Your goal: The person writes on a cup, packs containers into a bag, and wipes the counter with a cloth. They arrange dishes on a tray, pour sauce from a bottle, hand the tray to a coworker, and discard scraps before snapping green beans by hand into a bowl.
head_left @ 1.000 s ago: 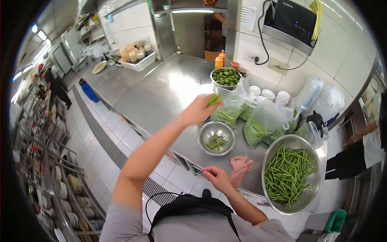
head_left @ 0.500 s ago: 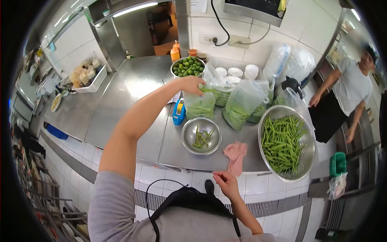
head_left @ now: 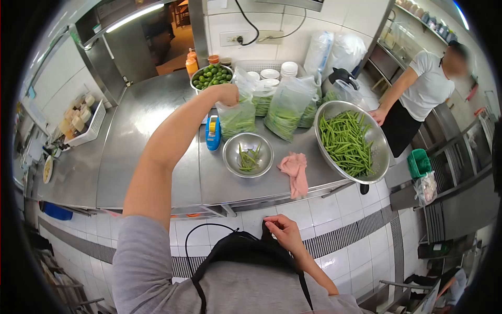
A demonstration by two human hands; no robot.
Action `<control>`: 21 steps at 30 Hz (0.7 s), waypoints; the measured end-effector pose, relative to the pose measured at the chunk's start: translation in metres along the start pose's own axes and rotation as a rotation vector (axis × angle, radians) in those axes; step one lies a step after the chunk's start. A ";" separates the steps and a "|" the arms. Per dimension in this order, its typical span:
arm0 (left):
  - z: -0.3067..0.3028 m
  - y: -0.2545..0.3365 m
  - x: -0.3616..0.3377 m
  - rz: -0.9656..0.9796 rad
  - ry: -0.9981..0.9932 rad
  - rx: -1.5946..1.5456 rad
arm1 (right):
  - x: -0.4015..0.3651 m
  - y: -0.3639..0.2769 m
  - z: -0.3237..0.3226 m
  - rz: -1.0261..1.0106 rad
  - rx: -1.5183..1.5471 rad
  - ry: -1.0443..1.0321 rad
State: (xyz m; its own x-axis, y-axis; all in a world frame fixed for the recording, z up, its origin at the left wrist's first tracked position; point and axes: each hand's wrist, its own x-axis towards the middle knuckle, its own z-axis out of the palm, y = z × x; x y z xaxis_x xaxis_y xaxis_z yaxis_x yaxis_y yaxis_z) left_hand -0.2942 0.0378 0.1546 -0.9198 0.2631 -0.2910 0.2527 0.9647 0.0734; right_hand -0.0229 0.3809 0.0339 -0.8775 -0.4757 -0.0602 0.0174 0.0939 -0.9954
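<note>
My left hand [head_left: 228, 94] reaches across the counter to the mouth of a clear plastic bag of green beans [head_left: 238, 119]; its fingers point down and are hidden at the bag's opening. Below the counter's front edge, my right hand [head_left: 286, 233] hovers in front of my apron, thumb and fingertips pressed together with nothing visible in them. A small steel bowl [head_left: 234, 163] with a few green beans [head_left: 249, 158] sits in front of the bag. Beside the bag stands a blue tape dispenser [head_left: 213, 137]. More filled bags [head_left: 290, 104] stand to its right.
A large colander [head_left: 384, 157] heaped with green beans overhangs the counter's right edge. A pink cloth [head_left: 296, 172] lies near the front. A bowl of limes [head_left: 212, 77] and white cups [head_left: 288, 69] are behind. A co-worker [head_left: 426, 86] stands at right, one hand near the colander's rim.
My left hand has lowered, its fingers dropping from view at the bag's mouth. The view has shifted, and the co-worker has come closer to the colander with a hand near it.
</note>
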 end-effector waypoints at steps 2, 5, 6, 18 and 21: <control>-0.004 0.001 -0.004 0.056 0.155 0.005 | -0.005 -0.001 -0.002 0.006 -0.033 0.035; -0.021 0.018 -0.011 0.130 0.548 -0.083 | -0.010 0.000 -0.014 0.039 -0.106 0.089; -0.030 0.035 -0.021 0.172 0.619 -0.194 | -0.012 0.000 -0.022 0.065 -0.160 0.090; 0.106 0.198 -0.140 0.352 0.351 -0.923 | 0.065 -0.076 -0.247 -0.397 -0.904 0.764; 0.120 0.212 -0.138 0.285 0.364 -1.089 | 0.114 -0.064 -0.288 -0.253 -0.967 0.645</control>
State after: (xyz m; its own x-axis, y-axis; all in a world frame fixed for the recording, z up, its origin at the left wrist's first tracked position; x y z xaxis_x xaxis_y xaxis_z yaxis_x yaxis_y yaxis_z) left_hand -0.0770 0.2056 0.0957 -0.9475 0.2859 0.1431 0.2355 0.3217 0.9171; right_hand -0.2621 0.5723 0.1125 -0.8882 -0.0731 0.4537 -0.3164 0.8132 -0.4885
